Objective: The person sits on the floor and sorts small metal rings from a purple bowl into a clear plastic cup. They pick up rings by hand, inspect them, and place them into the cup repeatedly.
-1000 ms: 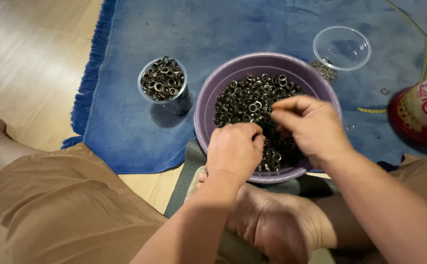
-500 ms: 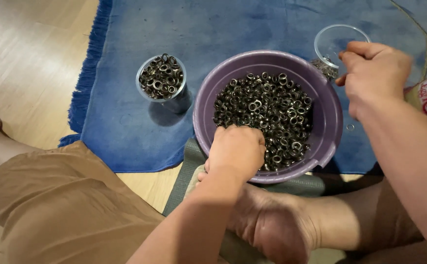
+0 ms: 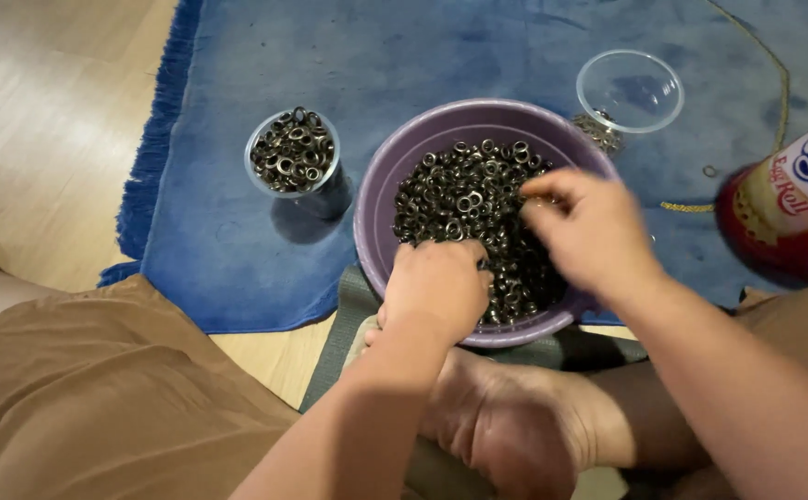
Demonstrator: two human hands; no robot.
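Sitting at the far left is a bare wooden floor [image 3: 43,130], then a blue rug [image 3: 237,250] with a fringed edge. On the rug stands a small clear cup [image 3: 293,153] full of dark metal eyelets, well apart from the hands. Next comes the purple bowl [image 3: 376,222], heaped with the same eyelets [image 3: 464,199]. The left hand [image 3: 436,287] rests on the near rim, its grip curled shut into the heap; whether it clamps any eyelets I cannot tell, since the fingers are hidden under the knuckles. The right hand [image 3: 589,231] hovers over the bowl, blurred, fingertips pinched together, their catch too small to make out. Beyond it an empty clear cup [image 3: 631,93] stands beside a few spilled eyelets. A red canister [image 3: 783,213] is cut off at the right edge.
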